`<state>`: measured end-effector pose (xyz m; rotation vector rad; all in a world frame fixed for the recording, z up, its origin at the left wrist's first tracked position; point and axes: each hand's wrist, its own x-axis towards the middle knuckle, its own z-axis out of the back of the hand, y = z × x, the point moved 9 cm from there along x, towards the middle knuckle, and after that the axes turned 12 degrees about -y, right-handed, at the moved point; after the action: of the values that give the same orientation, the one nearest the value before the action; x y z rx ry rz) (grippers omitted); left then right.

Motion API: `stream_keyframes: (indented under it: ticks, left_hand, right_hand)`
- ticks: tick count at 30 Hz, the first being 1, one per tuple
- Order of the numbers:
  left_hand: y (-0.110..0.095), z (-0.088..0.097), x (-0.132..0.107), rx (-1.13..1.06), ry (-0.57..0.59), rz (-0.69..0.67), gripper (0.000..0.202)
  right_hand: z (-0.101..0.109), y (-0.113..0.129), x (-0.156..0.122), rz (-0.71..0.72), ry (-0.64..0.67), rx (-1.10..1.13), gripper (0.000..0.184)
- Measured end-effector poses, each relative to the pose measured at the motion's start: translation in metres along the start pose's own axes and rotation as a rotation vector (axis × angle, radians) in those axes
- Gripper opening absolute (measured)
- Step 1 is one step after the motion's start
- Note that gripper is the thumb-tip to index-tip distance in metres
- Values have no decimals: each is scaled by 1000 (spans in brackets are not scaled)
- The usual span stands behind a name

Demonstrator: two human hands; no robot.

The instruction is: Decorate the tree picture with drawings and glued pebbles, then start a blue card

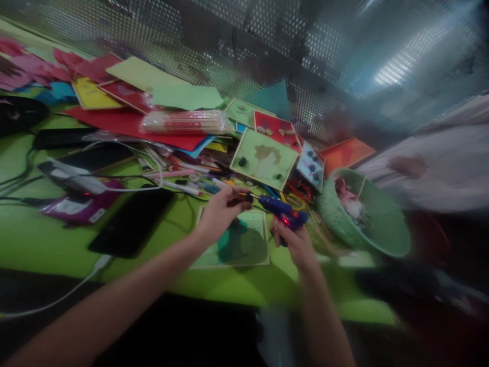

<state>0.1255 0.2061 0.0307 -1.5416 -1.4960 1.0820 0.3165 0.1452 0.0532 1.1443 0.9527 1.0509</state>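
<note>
One blue glue gun (287, 211), red light (286, 221) lit, gripped in the right hand (298, 243). One left hand (221, 209), fingers drawn together at the nozzle (249, 197); whether they pinch anything, cannot tell. One framed card (248, 243), flat on the table (282, 285) below, seemingly unfinished. Three behind, green card (264, 159), red card (277, 131), pale-blue card (311, 166), bearing small pieces, apparently done.

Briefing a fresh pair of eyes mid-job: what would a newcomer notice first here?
Probably the blue glue gun in the right hand, its red light glowing mid-picture, the left hand near its nozzle. Next, the green bowl at right and the wrapped bundle of sticks farther back, left of centre.
</note>
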Motion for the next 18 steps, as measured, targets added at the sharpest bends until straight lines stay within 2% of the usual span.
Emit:
stream_keyframes:
  ticks: [11,18]
  left_hand:
    - [-4,3,2,41,-21,-19,37]
    - [-4,-1,-1,24,-2,-2,35]
  right_hand:
    - [-2,2,-2,-15,28,-1,43]
    - [1,2,0,-5,-13,-13,45]
